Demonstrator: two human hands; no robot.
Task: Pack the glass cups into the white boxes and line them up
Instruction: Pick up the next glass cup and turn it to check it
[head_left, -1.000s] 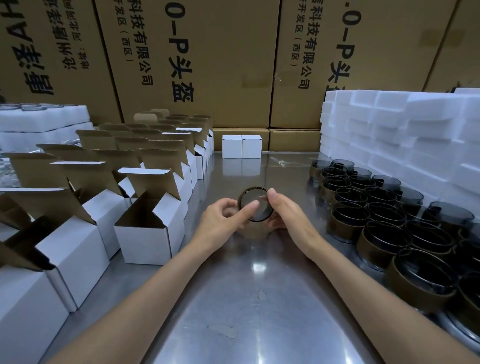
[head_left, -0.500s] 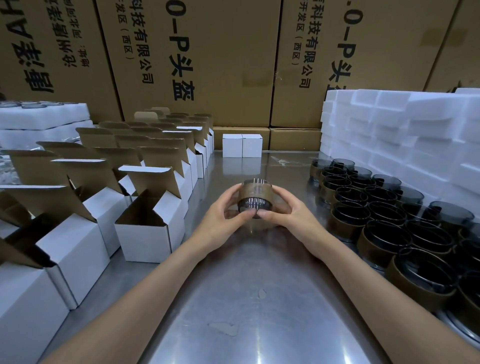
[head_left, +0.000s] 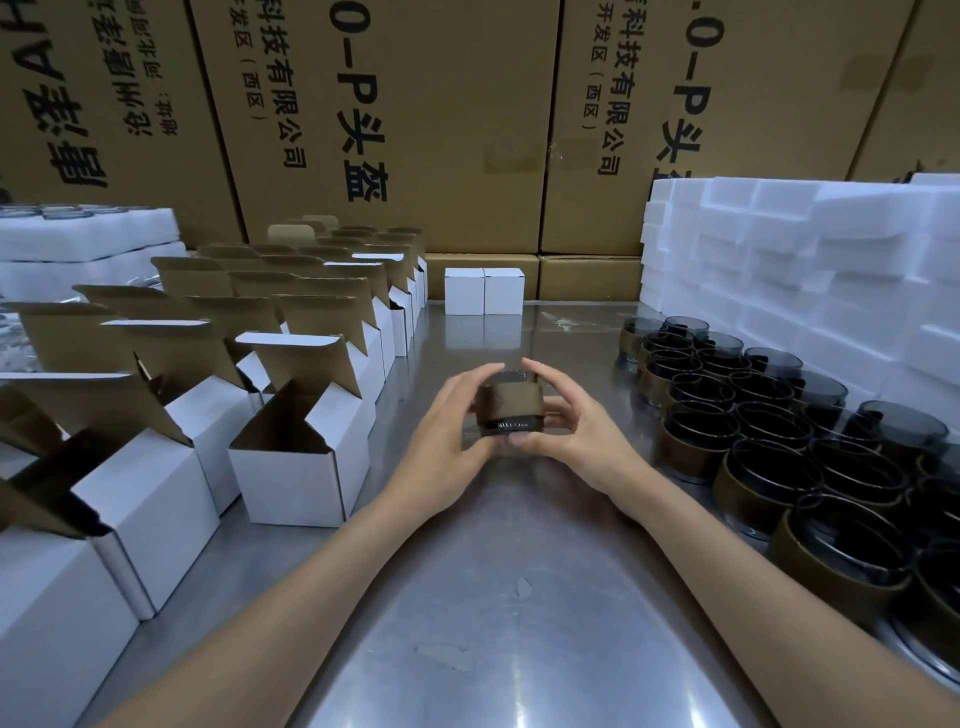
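A dark glass cup with a brown paper sleeve (head_left: 510, 408) is held above the steel table (head_left: 498, 597) at the centre. My left hand (head_left: 447, 436) grips its left side and my right hand (head_left: 576, 436) grips its right side, thumbs under the base. The cup stands upright, its ribbed base facing me. The nearest open white box (head_left: 306, 467) stands just left of my left hand, flaps up. Two closed white boxes (head_left: 484, 291) sit side by side at the back of the table.
Rows of open white boxes (head_left: 156, 415) fill the left side. Several sleeved glass cups (head_left: 779, 441) crowd the right side. White foam trays (head_left: 805, 286) are stacked at the back right, more foam (head_left: 88, 244) at the back left. Big brown cartons (head_left: 415, 130) wall off the rear.
Both hands have turned the cup from mouth-facing-me to upright and lifted it slightly away from me. The grip on both sides stays.
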